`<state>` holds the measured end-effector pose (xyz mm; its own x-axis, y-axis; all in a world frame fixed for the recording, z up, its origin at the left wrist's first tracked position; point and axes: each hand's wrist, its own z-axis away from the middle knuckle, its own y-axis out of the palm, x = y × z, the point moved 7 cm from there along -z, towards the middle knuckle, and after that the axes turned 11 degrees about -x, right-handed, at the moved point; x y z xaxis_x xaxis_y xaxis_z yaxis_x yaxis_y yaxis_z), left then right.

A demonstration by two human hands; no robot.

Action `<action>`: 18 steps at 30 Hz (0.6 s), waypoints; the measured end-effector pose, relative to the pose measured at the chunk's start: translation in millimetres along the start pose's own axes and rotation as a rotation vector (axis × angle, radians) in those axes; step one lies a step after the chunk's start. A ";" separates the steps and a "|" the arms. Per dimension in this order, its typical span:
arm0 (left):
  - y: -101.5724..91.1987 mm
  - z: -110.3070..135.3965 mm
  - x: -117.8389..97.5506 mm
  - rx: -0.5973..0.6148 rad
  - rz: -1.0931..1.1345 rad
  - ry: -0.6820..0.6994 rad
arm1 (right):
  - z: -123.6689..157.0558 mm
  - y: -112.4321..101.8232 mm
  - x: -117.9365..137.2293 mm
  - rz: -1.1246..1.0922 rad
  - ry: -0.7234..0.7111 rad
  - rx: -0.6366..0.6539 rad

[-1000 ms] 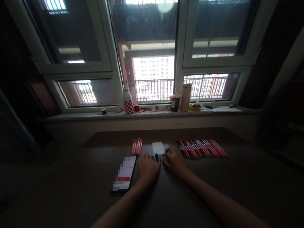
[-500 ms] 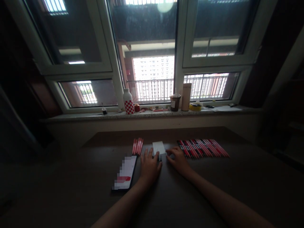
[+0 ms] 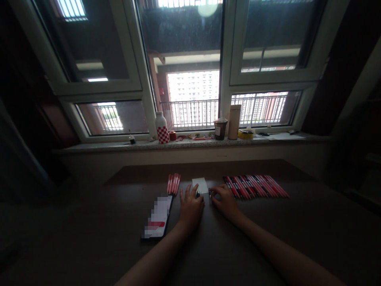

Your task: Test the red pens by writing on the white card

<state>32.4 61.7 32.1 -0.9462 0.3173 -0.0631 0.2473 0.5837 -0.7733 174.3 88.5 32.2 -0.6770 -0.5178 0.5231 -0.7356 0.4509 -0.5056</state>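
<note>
My left hand (image 3: 190, 207) rests low over the brown table, thumb and index finger closing around a small dark piece (image 3: 198, 195), too small to name. Its other fingers are spread. Just to the right, my right hand (image 3: 225, 201) pinches a thin, short dark-and-silvery piece (image 3: 210, 194), partly hidden by the fingertips. Between and beyond the hands lies a square white paper (image 3: 200, 184). A row of red, pink and black pen-like sticks (image 3: 254, 186) lies close to the right hand. Several pink sticks (image 3: 173, 184) sit together beyond the left hand.
A phone (image 3: 157, 217) lies left of the left hand, its screen partly blurred out. On the windowsill (image 3: 187, 143) stand a red-checked bottle (image 3: 162, 128), a lidded drink cup (image 3: 220, 129), a tan tumbler (image 3: 234, 122) and a yellow tape roll (image 3: 245, 134).
The thin piece at my right fingertips shows more plainly, more upright. My left thumb and index finger have shifted around the small dark piece. The sticks, paper and phone lie as before.
</note>
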 end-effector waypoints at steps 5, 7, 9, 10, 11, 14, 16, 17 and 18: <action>-2.1 -2.0 -3.0 0.005 -0.003 0.018 | -0.2 -0.3 0.4 -0.004 0.010 -0.008; -2.6 -2.9 -4.4 0.005 -0.004 0.028 | 0.0 0.1 0.0 -0.002 0.011 -0.008; -2.8 -3.3 -5.5 0.002 0.000 0.038 | 0.1 0.1 -0.8 0.001 0.015 -0.012; -2.8 -3.3 -5.8 -0.002 0.005 0.040 | 0.1 0.1 -1.1 0.001 0.017 -0.013; -2.9 -3.0 -6.0 -0.007 0.012 0.041 | 0.1 0.3 -1.4 0.000 0.019 -0.011; -3.9 -1.6 -6.1 -0.029 0.042 0.041 | 0.0 0.4 -1.9 -0.005 0.020 -0.013; -5.1 -0.8 -5.4 -0.047 0.055 0.032 | -0.4 -0.4 -2.4 -0.006 0.023 -0.027; -5.4 -0.5 -4.9 -0.052 0.057 0.026 | -0.5 -0.5 -2.7 -0.008 0.025 -0.031; -5.5 -0.3 -4.3 -0.054 0.058 0.019 | -0.6 -0.5 -2.9 -0.008 0.026 -0.034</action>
<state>35.2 57.4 36.8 -0.9259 0.3656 -0.0948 0.3133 0.6033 -0.7334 176.6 90.2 31.3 -0.6708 -0.5027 0.5452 -0.7414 0.4711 -0.4779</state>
